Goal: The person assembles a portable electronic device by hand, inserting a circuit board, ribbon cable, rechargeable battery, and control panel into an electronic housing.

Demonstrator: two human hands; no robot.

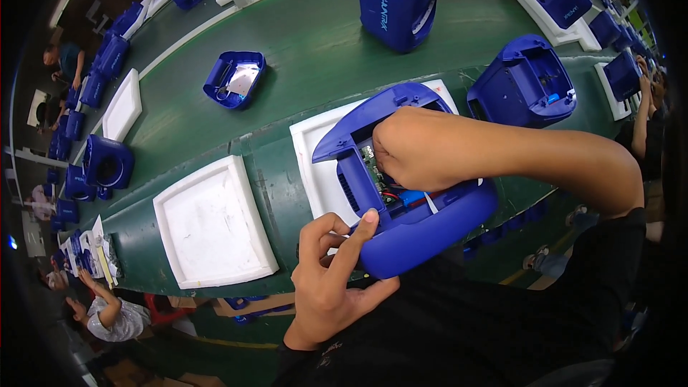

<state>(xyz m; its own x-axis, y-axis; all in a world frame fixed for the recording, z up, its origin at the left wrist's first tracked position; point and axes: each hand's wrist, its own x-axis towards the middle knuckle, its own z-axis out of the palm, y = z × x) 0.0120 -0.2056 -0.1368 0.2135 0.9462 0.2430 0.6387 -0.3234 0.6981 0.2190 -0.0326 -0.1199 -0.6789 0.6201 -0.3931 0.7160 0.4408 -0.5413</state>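
Blue plastic housing (430, 240) lies open side up at the frame's centre, likely stiff, smooth and slippery, best held by its outer walls, clear of the fragile-looking circuit board (371, 166). Left hand (330, 283) touches its edge, digits apart; right hand (416, 147) curls inside, its grip hidden. Beneath is a foam tray (307, 145); beyond, upper centre, stands a blue casing (394, 11).
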